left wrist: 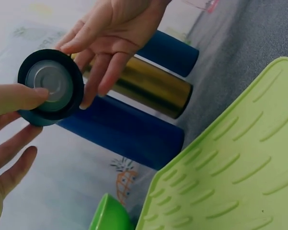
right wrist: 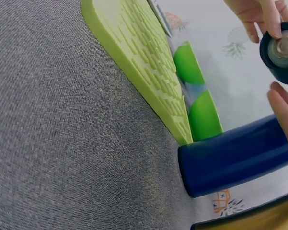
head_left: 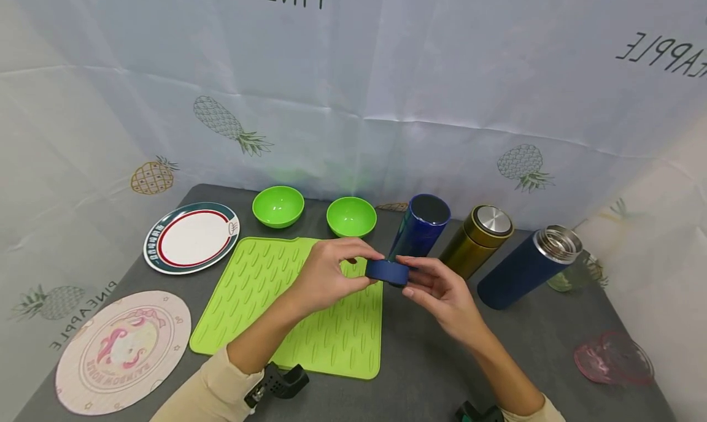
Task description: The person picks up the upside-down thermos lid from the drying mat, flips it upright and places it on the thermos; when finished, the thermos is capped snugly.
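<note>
While both hands hold it above grey table, round dark-blue flask lid [head_left: 388,272] pinched by left hand [head_left: 326,275]; right hand [head_left: 442,290] supports with nearly straight fingers. Lid off, open blue steel flask [head_left: 420,229] behind; likely next: align, lower squarely.

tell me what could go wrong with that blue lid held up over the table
The blue lid is only pinched at its rim by the left hand, with the right hand straight-fingered beside it, so it might slip. Falling, it could strike the open blue flask just behind, which might tip.

"PINEAPPLE" on backdrop cloth [head_left: 386,72], mirrored, and left, lower wall.
</note>
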`<action>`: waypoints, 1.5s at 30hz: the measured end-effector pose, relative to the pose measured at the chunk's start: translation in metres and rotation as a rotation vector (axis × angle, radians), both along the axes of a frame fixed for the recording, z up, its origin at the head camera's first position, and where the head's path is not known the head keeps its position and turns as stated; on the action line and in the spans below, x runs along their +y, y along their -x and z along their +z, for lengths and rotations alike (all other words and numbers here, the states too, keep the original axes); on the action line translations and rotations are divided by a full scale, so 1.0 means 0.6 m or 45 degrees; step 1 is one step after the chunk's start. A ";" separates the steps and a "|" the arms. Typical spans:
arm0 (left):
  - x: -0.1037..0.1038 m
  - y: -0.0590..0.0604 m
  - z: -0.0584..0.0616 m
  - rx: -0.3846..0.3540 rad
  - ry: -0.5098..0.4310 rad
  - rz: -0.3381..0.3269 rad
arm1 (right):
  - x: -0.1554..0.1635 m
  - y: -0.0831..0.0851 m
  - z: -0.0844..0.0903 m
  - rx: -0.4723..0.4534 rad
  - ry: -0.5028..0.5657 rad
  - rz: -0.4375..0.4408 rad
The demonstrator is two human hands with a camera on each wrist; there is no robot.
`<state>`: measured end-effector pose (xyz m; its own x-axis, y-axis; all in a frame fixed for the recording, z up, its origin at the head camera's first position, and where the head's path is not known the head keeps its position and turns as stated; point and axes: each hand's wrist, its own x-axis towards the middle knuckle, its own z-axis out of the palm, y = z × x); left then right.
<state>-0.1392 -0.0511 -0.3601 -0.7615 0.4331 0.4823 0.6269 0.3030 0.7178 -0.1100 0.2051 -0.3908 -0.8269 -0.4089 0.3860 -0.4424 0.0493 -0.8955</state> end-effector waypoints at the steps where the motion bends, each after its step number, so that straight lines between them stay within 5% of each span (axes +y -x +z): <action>1: 0.001 0.000 0.000 0.026 0.000 0.004 | 0.000 0.001 -0.001 0.000 0.002 0.012; 9: 0.007 -0.002 -0.002 0.201 0.060 0.021 | 0.002 0.005 -0.009 0.060 0.009 0.027; 14: 0.010 -0.002 -0.002 0.229 0.069 0.020 | 0.000 0.006 -0.011 0.172 0.002 -0.018; 18: 0.010 -0.002 -0.002 0.131 0.035 -0.021 | 0.002 0.006 -0.010 0.231 -0.006 -0.047; 25: 0.006 -0.002 0.005 -0.277 -0.037 -0.126 | 0.004 0.005 -0.002 0.297 0.006 -0.028; 29: 0.007 -0.001 0.007 -0.388 -0.024 -0.200 | 0.003 0.006 -0.003 0.367 0.012 -0.020; 45: 0.019 -0.004 -0.002 -0.240 0.029 -0.221 | 0.000 0.003 -0.005 0.427 0.013 -0.011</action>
<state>-0.1368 -0.0397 -0.3612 -0.7507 0.5739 0.3273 0.5263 0.2199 0.8214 -0.1119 0.2053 -0.3937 -0.6564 -0.3976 0.6412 -0.7122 0.0462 -0.7004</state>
